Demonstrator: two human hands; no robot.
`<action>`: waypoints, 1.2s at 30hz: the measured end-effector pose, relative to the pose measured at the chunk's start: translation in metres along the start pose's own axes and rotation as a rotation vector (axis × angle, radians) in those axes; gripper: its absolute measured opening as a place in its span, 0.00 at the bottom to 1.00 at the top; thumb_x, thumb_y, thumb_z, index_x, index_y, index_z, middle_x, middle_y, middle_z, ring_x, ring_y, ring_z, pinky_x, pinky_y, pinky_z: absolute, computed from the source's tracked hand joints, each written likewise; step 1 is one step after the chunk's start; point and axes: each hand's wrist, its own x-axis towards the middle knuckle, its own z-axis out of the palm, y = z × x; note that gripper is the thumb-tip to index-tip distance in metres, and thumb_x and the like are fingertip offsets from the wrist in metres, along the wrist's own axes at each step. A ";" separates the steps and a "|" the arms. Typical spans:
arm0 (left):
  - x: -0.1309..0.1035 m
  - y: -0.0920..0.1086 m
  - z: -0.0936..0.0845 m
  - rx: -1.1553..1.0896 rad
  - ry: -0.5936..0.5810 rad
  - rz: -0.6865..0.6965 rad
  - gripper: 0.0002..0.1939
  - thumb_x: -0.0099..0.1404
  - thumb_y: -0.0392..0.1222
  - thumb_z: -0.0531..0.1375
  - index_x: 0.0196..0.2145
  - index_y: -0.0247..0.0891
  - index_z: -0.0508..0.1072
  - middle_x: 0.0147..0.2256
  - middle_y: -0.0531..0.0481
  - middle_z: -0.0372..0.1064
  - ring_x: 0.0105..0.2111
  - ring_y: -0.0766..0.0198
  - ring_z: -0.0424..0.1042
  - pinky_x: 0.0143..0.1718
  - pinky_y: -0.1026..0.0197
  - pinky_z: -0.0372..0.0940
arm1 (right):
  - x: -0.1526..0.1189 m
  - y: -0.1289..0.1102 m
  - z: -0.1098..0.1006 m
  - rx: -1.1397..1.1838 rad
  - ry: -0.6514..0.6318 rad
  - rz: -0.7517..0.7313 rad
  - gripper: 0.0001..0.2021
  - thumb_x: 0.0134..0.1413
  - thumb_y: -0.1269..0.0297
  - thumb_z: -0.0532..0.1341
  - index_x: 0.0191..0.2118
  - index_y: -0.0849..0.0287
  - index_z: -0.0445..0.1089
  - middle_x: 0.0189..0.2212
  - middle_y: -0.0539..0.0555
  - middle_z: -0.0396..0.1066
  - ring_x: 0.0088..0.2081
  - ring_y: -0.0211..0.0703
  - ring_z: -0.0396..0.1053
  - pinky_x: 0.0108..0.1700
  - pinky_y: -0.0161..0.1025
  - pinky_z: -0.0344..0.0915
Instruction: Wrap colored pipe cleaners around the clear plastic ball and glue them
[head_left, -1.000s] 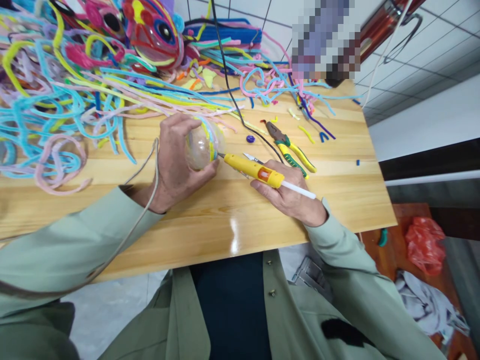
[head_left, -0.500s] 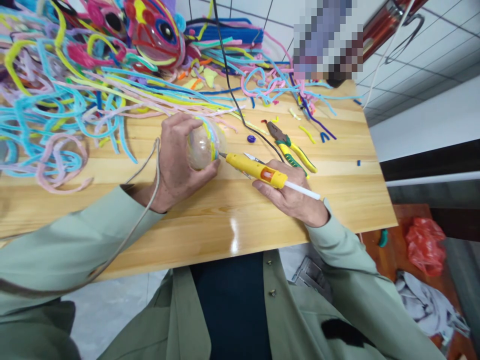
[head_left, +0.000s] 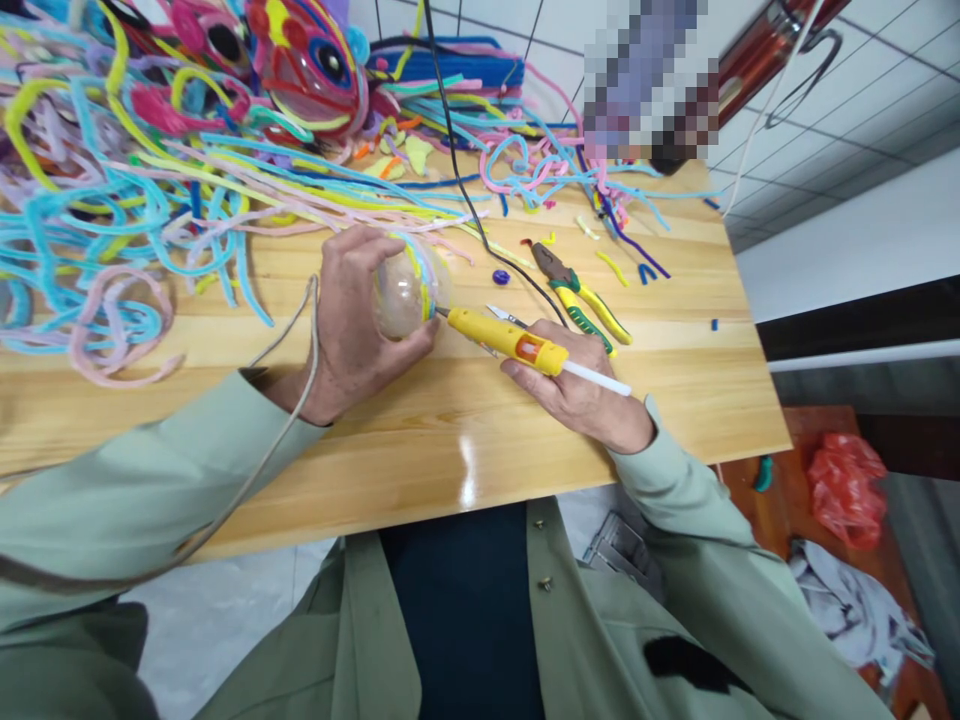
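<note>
My left hand is wrapped round a clear plastic ball, thumb below and fingers above. Yellow, blue and pink pipe cleaner strips run round the ball's right side. In my right hand is a yellow hot glue gun, with a white glue stick poking out of its back end. The nozzle meets the strips' edge close to my left thumb. Just beyond my right hand lie pliers with green and yellow handles, and a thin pointed tool partly hidden by the glue gun.
Loose pipe cleaners heap over the table's left and back. Among them stands a colourful decorated fish-like piece. A black cable crosses the table, and a grey cord passes over my left forearm. A red plastic bag lies at lower right.
The glue gun has shifted very slightly left, its nozzle now against the strips by my thumb. My left hand and the ball have hardly moved.
</note>
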 end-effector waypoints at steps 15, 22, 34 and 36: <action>0.002 -0.013 0.007 -0.045 0.067 0.092 0.44 0.73 0.72 0.76 0.75 0.52 0.68 0.69 0.38 0.72 0.71 0.31 0.75 0.67 0.22 0.78 | -0.001 0.003 0.010 0.097 0.074 0.030 0.26 0.87 0.39 0.57 0.56 0.56 0.82 0.52 0.63 0.88 0.51 0.58 0.87 0.55 0.54 0.86; 0.004 -0.014 -0.002 -0.006 0.010 0.066 0.35 0.80 0.65 0.69 0.76 0.55 0.66 0.69 0.41 0.72 0.71 0.35 0.75 0.69 0.19 0.75 | 0.000 0.010 0.007 0.244 0.061 0.155 0.28 0.83 0.33 0.61 0.58 0.52 0.85 0.55 0.59 0.91 0.56 0.60 0.89 0.61 0.58 0.88; 0.002 -0.010 0.001 -0.096 -0.013 0.029 0.39 0.79 0.74 0.69 0.77 0.59 0.66 0.68 0.41 0.72 0.68 0.36 0.77 0.59 0.28 0.84 | -0.001 0.007 0.002 0.311 0.011 0.151 0.23 0.82 0.37 0.64 0.56 0.50 0.87 0.54 0.58 0.91 0.57 0.61 0.88 0.68 0.62 0.87; 0.002 -0.011 0.002 -0.113 -0.003 0.052 0.41 0.78 0.75 0.70 0.77 0.57 0.66 0.68 0.40 0.72 0.68 0.35 0.77 0.61 0.27 0.84 | -0.001 0.007 0.002 0.312 -0.005 0.145 0.23 0.83 0.38 0.63 0.57 0.50 0.87 0.54 0.58 0.90 0.56 0.61 0.89 0.67 0.61 0.88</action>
